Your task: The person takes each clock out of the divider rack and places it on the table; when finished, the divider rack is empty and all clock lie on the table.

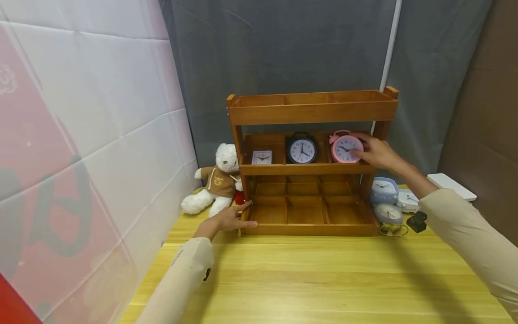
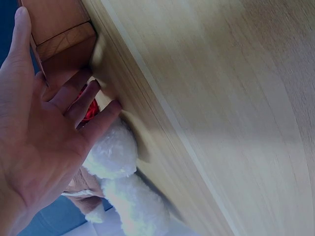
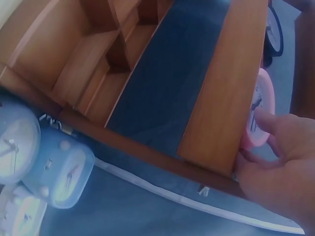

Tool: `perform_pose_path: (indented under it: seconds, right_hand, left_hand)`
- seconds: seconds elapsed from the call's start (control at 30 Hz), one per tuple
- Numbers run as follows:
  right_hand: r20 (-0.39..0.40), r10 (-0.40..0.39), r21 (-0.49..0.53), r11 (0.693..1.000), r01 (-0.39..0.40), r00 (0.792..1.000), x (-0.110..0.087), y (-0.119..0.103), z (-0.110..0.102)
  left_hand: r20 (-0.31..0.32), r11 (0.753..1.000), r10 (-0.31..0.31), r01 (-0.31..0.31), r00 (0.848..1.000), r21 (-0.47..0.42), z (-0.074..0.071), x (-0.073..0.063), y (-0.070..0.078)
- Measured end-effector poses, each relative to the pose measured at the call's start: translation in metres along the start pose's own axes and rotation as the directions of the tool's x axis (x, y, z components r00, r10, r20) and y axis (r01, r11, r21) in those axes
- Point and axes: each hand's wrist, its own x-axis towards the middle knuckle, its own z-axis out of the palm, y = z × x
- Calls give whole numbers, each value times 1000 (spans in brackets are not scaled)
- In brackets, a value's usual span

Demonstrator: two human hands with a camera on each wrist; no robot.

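Note:
A pink twin-bell alarm clock (image 1: 343, 145) stands in the right section of the wooden rack's (image 1: 311, 169) middle tier. My right hand (image 1: 380, 154) pinches its right side, thumb across the dial and fingers behind; the right wrist view shows the thumb on the clock face (image 3: 258, 101). To its left are a black round alarm clock (image 1: 301, 150) and a small white square clock (image 1: 262, 157). My left hand (image 1: 227, 218) touches the rack's lower left corner, its fingers (image 2: 101, 120) extended. Whether those fingertips press on the wood is hard to tell.
A white teddy bear (image 1: 220, 182) in a brown top sits left of the rack, a red object (image 1: 240, 198) beside it. Blue clocks (image 1: 384, 191), a white clock (image 1: 408, 200) and a black item (image 1: 417, 222) stand on the right. A white slab (image 1: 451, 186) lies behind.

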Motion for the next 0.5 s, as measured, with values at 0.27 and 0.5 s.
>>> perform_pose_path:
  seconds: [0.27, 0.5]
  right_hand:
    - [-112, 17, 91, 996, -7, 994, -2, 2, -2]
    - [-159, 77, 142, 988, -54, 984, -10, -4, -11]
  left_hand:
    - [-5, 1000, 0, 0, 1000, -18, 0, -1, 1]
    - [-8, 1000, -4, 4, 1000, -7, 2, -1, -1]
